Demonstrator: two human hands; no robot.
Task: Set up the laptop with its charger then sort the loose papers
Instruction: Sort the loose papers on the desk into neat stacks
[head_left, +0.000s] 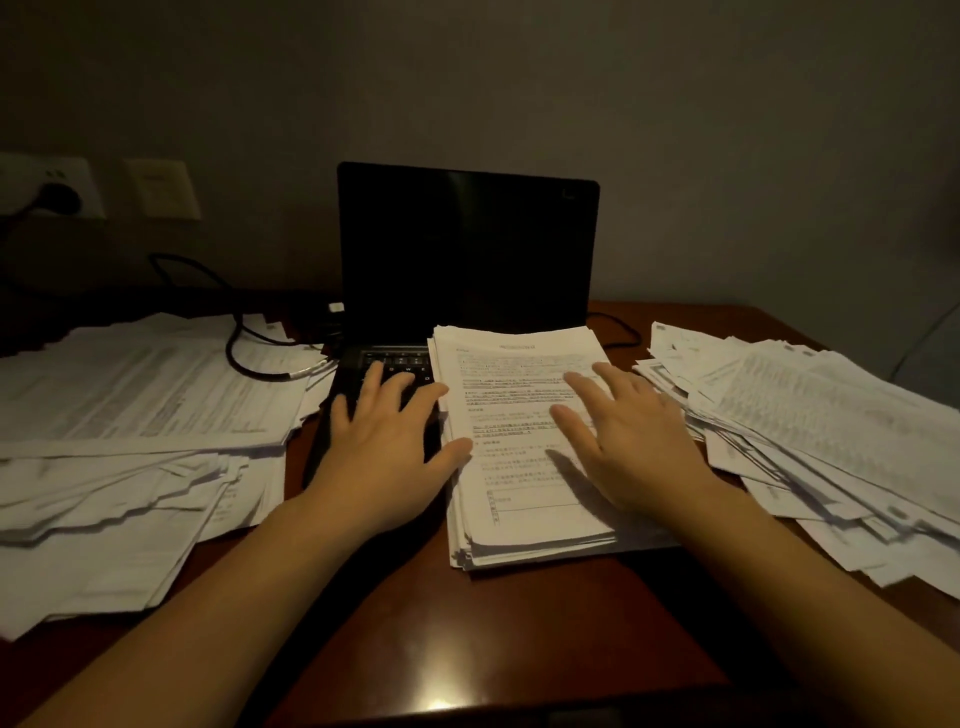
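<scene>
White printed sheets make up a thick, squared-off stack of paper (524, 467) in the middle, its edges slightly ragged and its top page covered in fine lines of text with a ruled box low down. It lies on the right part of the keyboard of a matte black laptop (467, 249), whose lid stands open with a dark, faintly glossy screen. A few keys show at the stack's left.

Two looser, fanned heaps flank it: a wide left heap of white papers (130, 415) and a slanting right heap of white papers (810, 431), both with corners poking out at odd angles. A thin black charger cable (244, 345) loops over the left heap toward the laptop's left side.

Everything rests on a polished reddish-brown wooden bench (467, 623), which catches a bright glint near its front edge. Behind it is a plain grey wall (675, 104) in dim light, with a white wall socket (21, 176) holding a black plug (60, 200) at far left and a pale square wall plate (161, 188) beside it.

The left hand (387, 441) hovers at or rests on the keyboard, I cannot tell which, its fingers (374, 379) straight and spread, thumb touching the stack's left edge. The right hand (634, 441) lies flat on the top page, its fingers (579, 387) splayed apart, gripping nothing.
</scene>
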